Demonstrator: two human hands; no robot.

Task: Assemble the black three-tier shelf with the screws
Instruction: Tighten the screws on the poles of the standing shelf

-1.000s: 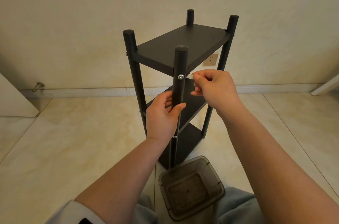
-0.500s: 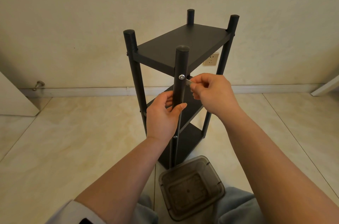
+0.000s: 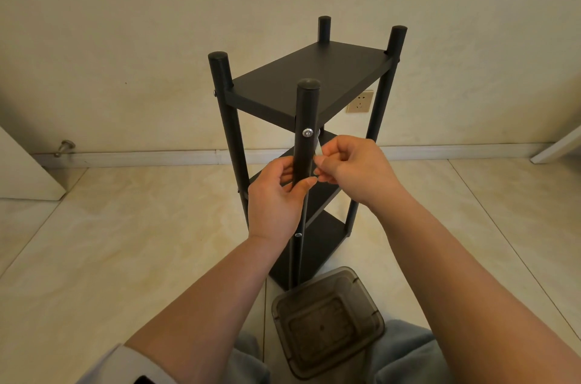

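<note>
The black three-tier shelf (image 3: 309,81) stands upright on the tiled floor before the wall. My left hand (image 3: 276,198) grips its near front post (image 3: 306,106) below the top board. A silver screw (image 3: 307,132) sits in that post at the level of the top board. Just right of the post, my right hand (image 3: 355,169) pinches a small silvery hex key (image 3: 318,149), whose tip points up toward the screw. Another screw (image 3: 298,235) shows lower on the same post.
A smoky transparent plastic tray (image 3: 327,320) lies on the floor by my knees, right in front of the shelf's base. A wall socket (image 3: 360,101) is behind the shelf. A door and doorstop (image 3: 64,147) are at the left; a white board edge (image 3: 556,147) is at the right.
My right hand has dropped from level with the top screw to a lower spot beside the post, swinging the small key downward. My left hand has kept its grip on the post.
</note>
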